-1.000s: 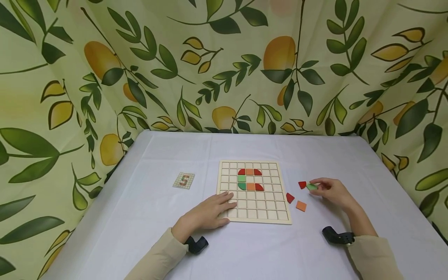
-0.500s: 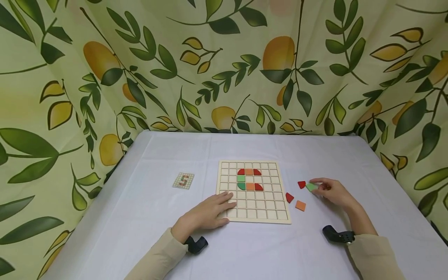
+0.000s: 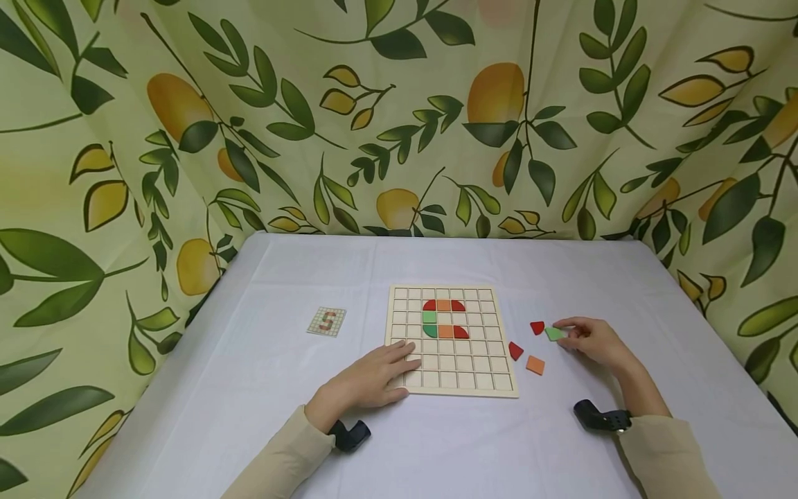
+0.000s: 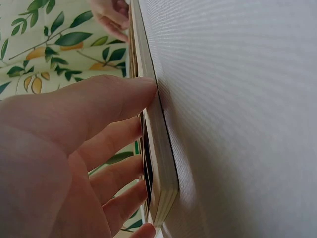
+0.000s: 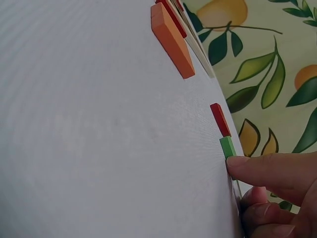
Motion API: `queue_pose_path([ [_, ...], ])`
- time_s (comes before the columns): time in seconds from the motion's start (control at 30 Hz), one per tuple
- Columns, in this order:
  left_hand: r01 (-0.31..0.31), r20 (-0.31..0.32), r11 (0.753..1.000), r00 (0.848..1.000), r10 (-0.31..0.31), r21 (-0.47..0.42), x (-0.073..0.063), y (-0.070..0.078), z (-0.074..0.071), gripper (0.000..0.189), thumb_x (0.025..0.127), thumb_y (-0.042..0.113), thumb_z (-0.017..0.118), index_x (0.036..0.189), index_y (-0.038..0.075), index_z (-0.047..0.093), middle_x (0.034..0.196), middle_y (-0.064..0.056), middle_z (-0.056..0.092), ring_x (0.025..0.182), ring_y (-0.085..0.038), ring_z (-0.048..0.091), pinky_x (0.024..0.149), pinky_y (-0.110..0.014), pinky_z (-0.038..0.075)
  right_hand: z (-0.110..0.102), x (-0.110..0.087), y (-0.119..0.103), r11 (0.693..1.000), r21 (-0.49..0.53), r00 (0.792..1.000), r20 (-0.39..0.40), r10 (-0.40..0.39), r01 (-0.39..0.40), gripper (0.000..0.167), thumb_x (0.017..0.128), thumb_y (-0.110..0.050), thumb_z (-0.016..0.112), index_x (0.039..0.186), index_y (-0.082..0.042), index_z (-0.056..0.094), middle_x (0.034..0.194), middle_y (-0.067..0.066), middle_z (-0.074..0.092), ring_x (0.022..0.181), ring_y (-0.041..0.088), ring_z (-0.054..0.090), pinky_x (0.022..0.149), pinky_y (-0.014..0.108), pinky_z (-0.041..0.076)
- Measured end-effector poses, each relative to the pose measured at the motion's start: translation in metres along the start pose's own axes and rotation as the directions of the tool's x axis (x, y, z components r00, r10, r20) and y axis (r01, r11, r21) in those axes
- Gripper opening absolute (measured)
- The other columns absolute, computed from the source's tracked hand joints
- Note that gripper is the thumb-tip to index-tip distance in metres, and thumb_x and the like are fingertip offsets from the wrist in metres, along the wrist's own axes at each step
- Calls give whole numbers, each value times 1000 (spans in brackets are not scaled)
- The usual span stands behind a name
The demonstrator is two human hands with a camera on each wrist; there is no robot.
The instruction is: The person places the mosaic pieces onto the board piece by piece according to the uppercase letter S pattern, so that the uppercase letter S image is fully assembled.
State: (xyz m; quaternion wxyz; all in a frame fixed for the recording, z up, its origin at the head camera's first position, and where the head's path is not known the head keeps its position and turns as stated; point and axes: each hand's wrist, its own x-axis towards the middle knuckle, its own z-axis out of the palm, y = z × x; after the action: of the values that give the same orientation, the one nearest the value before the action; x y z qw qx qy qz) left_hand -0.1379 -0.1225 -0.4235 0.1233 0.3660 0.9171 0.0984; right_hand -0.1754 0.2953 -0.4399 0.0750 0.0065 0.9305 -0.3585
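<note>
My left hand [image 3: 370, 378] rests with spread, fairly straight fingers on the lower left of a wooden grid board [image 3: 458, 383]. Its thumb lies at the board's near edge [image 4: 159, 148] in the left wrist view. At the right, my right hand [image 3: 595, 341] pinches a light green square tile [image 3: 553, 334] between thumb and fingers, low at the tabletop. The thumb [image 5: 262, 171] touches the tile's side in the right wrist view. A red rounded tile [image 3: 537, 328] lies against the green one. Another red tile [image 3: 515, 351] and an orange square tile [image 3: 535, 365] lie nearer the board.
On the board, several red, orange and green tiles form a C-like curve, with a light green tile [image 3: 429, 317] at its left. A small card [image 3: 327, 321] printed with an S pattern lies left of the board. White cloth [image 3: 249, 388] covers the table; a patterned curtain [image 3: 399, 125] hangs behind.
The green tile has turned slightly under my right hand's fingers, staying by the red tile. My left hand keeps its place on the board.
</note>
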Motion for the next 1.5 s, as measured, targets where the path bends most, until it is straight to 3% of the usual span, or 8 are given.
queue_pose_path([
  [0.8,-14,-11,1000,1000,14,3,1,-2,2,52,95,30,57,144,15,47,157,-9,36,148,-27,31,122,-42,30,-2,-1,-3,997,44,998,34,59,-61,40,88,-14,67,120,8,58,76,2,47,70,10,42,54,21,36],
  [1.5,-10,-7,1000,1000,10,-2,1,-2,2,52,95,31,57,144,16,47,157,-8,36,149,-27,30,122,-43,30,3,-1,-17,998,57,999,32,32,-34,38,87,-15,69,117,7,60,73,0,48,65,10,44,52,20,39],
])
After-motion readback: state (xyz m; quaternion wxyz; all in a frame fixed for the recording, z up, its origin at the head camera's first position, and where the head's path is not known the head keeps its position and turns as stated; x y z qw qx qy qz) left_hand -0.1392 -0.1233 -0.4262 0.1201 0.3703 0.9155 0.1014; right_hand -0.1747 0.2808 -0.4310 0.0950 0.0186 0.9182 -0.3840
